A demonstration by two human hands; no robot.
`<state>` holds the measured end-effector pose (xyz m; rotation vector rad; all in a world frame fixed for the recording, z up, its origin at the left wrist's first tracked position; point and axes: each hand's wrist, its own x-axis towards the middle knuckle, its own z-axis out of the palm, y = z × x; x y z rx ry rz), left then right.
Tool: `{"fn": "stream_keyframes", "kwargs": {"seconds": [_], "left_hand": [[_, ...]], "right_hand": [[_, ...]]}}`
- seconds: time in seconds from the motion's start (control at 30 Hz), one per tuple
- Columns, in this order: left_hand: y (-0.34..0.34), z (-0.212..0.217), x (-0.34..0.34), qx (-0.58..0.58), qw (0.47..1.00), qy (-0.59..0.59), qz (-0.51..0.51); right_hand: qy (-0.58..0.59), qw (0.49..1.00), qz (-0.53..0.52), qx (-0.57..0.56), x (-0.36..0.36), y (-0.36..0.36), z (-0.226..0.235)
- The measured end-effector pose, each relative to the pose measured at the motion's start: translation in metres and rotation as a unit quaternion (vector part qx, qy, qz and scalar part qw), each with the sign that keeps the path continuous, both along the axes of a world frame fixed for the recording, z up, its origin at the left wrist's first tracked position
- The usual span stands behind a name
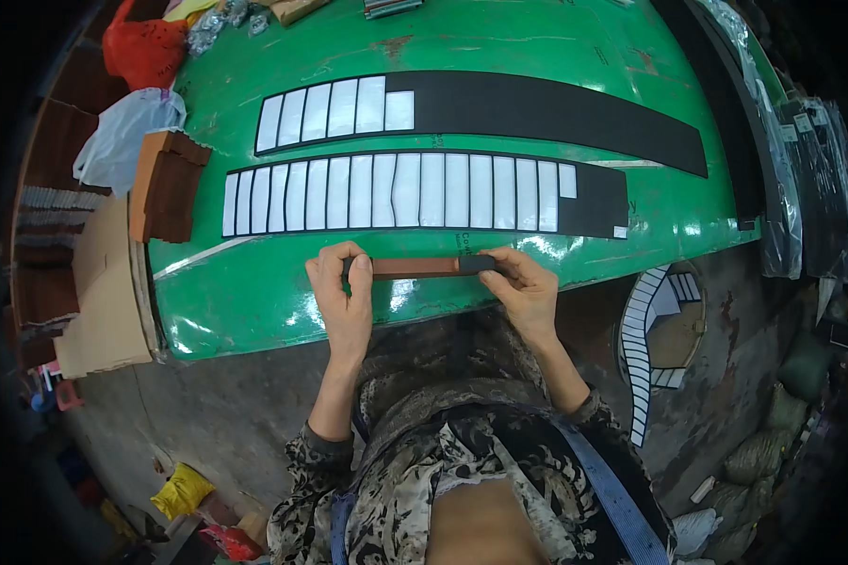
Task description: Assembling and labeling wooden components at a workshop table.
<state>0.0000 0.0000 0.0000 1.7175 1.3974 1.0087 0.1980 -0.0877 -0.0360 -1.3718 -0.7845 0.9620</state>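
Note:
My left hand (pixel 341 292) pinches one end of a narrow brown strip with black ends (pixel 415 267). The other end sits between the closed thumb and fingers of my right hand (pixel 526 290). Held level, the strip spans both hands above the near edge of the green table (pixel 254 320). Just beyond it lies a long black board (pixel 594 202) bearing a row of white rectangular pieces. Farther back is a second, curved black board (pixel 537 118), with white pieces only at its left part.
Brown folded pieces (pixel 170 188) stand at the table's left, beside an open cardboard box (pixel 113 282). A white plastic bag (pixel 127 137) and a red bag (pixel 146 47) are behind. Right of me, a long white-pieced strip (pixel 636 348) hangs over a round container (pixel 702 325). Black panels (pixel 773 160) line the right edge.

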Motion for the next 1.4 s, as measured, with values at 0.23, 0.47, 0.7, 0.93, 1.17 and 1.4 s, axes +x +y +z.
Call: {"fn": "stream_keyframes", "kwargs": {"seconds": [0.23,0.47,0.7,0.93,1.17,1.4], "left_hand": [[0.0,-0.003,-0.001,0.016,1.0,0.011,-0.004],[-0.011,-0.003,-0.006,0.029,1.0,-0.004,-0.01],[-0.015,-0.007,-0.002,0.084,0.996,0.013,-0.006],[-0.018,-0.004,-0.011,0.066,0.997,-0.018,-0.025],[-0.002,0.024,-0.037,0.0,0.986,0.0,-0.169],[-0.007,0.011,-0.048,-0.264,0.918,-0.294,-0.031]], "right_hand": [[0.074,0.997,0.006,0.002,-0.001,-0.003,0.011],[0.128,0.991,0.021,-0.026,-0.008,0.004,0.02],[0.069,0.997,0.01,-0.022,-0.026,0.003,0.022],[0.134,0.989,0.037,-0.045,-0.025,0.006,0.022],[0.102,0.988,0.104,-0.046,-0.009,0.005,0.021],[0.185,0.975,0.068,0.101,-0.01,0.013,0.061]]}}
